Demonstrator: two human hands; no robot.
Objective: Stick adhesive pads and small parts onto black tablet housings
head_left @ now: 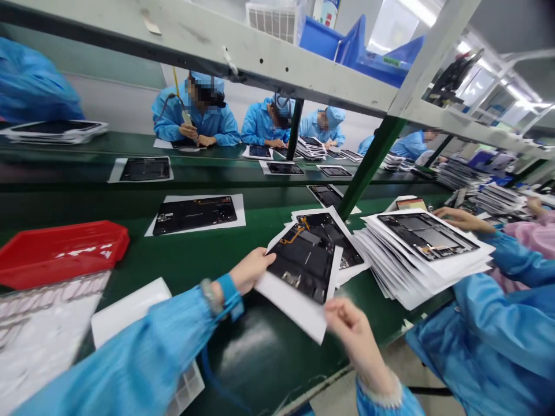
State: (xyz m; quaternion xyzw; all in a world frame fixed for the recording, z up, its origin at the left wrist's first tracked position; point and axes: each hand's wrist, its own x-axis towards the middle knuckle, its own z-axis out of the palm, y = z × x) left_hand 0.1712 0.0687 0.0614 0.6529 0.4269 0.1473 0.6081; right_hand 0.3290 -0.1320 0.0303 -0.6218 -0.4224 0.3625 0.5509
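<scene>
My left hand [250,269] grips the left edge of a black tablet housing [303,260] and the white paper sheet [289,306] under it. An orange flex cable lies near the housing's upper left corner. The held pair is tilted above the green bench. My right hand [353,332], slightly blurred, has its fingers curled and pinched at the sheet's lower right edge. Just behind, another tablet housing [333,234] lies on white paper, partly covered by the held one. A blue wrist strap [229,292] circles my left wrist.
A tall stack of paper and housings [403,271] stands right, beside a co-worker's sleeve [515,254]. A red tray [65,251] sits left; another housing [197,214] lies ahead. A green post [370,164] and overhead beam [260,58] cross the bench. Several co-workers sit opposite.
</scene>
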